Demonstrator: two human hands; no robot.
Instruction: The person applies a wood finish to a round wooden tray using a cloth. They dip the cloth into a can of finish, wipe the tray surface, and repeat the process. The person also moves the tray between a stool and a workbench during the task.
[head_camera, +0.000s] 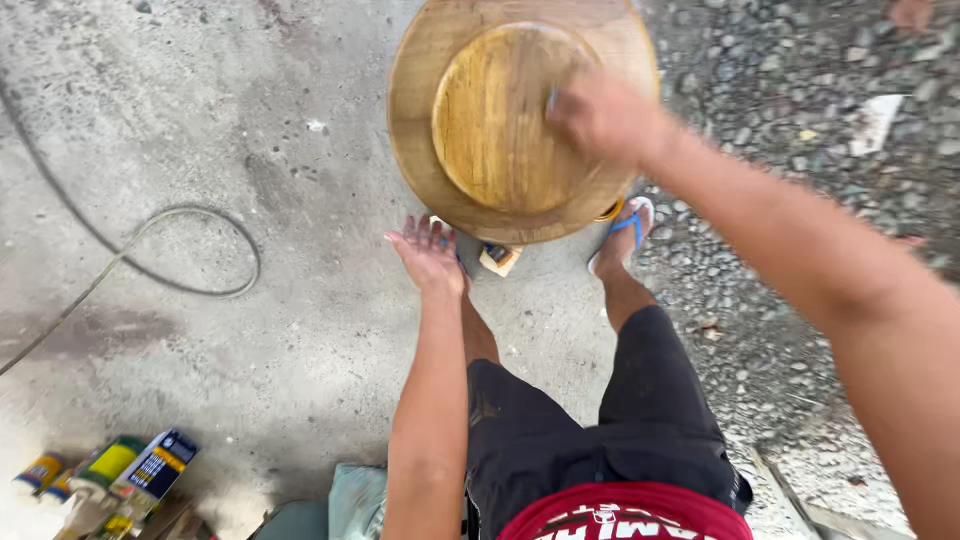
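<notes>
Nearest the lens, the right forearm sweeps in from the lower right, and the right hand (600, 118) rests on the upturned underside of a large round wooden bowl (520, 115), its fingers (565, 105) bent down against the raised circular base; whether they pinch something small there or only press is too blurred to tell. That bowl is the biggest thing in view, tilted with its base toward the camera and standing over the person's feet, its lower rim just above the left hand. Its face is round, so it has no long axis; what matters is that it lies forward of and above the left hand (428, 255), and directly under the right, so the right hand is on it while the left is a short way off. Left fingers are spread flat, palm open, holding nothing, just below the rim. Black shorts and a blue sandal (628, 228) show beneath. A dark cable (190, 250) loops over the concrete floor (300, 350) to the left, gravel lies right, and small cans (110, 470) sit at the lower left corner.
</notes>
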